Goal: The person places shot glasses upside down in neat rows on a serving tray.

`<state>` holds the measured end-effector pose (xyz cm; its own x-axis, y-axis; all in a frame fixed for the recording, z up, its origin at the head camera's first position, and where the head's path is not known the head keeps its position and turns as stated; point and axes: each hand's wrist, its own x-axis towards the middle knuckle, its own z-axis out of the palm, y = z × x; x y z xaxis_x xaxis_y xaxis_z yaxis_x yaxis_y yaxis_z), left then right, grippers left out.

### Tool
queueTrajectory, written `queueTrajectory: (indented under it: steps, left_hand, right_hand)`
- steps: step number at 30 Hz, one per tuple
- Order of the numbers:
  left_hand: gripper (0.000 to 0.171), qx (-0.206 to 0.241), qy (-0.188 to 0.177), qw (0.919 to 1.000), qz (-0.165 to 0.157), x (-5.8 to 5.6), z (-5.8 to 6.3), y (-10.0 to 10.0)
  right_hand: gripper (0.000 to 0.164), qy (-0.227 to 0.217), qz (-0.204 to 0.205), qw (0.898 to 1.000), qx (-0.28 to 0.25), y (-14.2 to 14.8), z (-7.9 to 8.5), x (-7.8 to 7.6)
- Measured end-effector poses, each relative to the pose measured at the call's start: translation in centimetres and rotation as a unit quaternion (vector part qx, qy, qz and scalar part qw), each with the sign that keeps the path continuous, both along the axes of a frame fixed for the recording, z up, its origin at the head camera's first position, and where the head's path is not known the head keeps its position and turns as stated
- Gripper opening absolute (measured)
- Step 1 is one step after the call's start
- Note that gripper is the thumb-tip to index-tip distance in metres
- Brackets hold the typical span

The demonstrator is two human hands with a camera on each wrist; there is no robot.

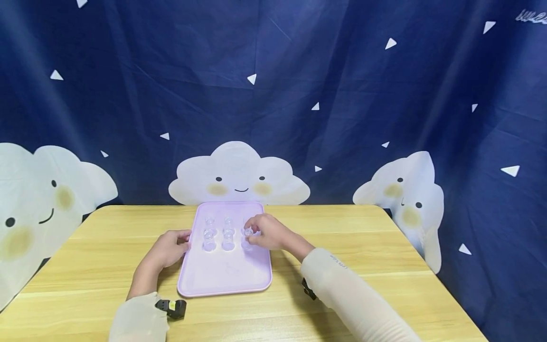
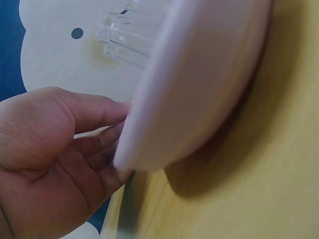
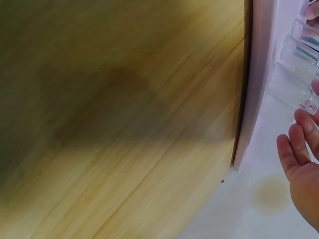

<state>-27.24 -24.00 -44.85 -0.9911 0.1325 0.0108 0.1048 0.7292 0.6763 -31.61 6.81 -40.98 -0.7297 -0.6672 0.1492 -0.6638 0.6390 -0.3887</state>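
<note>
A pale purple tray (image 1: 224,275) lies on the table with several small clear bottles (image 1: 228,241) standing on it in rows. At its left edge my left hand (image 1: 168,248) grips the rim. The left wrist view shows that thumb (image 2: 107,110) against the rim, the other fingers partly hidden behind it. Over the tray's right side, my right hand (image 1: 270,232) pinches the narrow top of a clear bottle (image 3: 291,87) between thumb and fingers. That hand hides part of the right row in the head view.
The wooden table (image 1: 367,294) extends on both sides of the tray. Behind it hangs a dark blue curtain (image 1: 205,85) printed with white clouds and triangles. A small black device (image 1: 172,308) is strapped at the left sleeve.
</note>
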Motion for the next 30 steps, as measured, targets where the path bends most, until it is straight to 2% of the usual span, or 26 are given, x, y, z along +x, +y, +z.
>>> queueTrajectory:
  steps: [16,21,30]
  left_hand:
    - [0.042,0.002,0.008,0.9999,-0.007,0.1,0.0,0.0]
    - [0.043,-0.002,0.015,0.9998,-0.01,0.2,0.2,0.2]
    - [0.044,0.003,0.007,1.0,-0.004,0.2,0.1,0.1]
  right_hand:
    - [0.032,0.011,0.0,1.0,0.009,0.0,-0.1,0.3]
    - [0.037,-0.003,-0.012,1.0,0.014,0.4,0.0,0.4]
    - [0.04,-0.008,-0.014,1.0,-0.008,2.3,1.2,0.5]
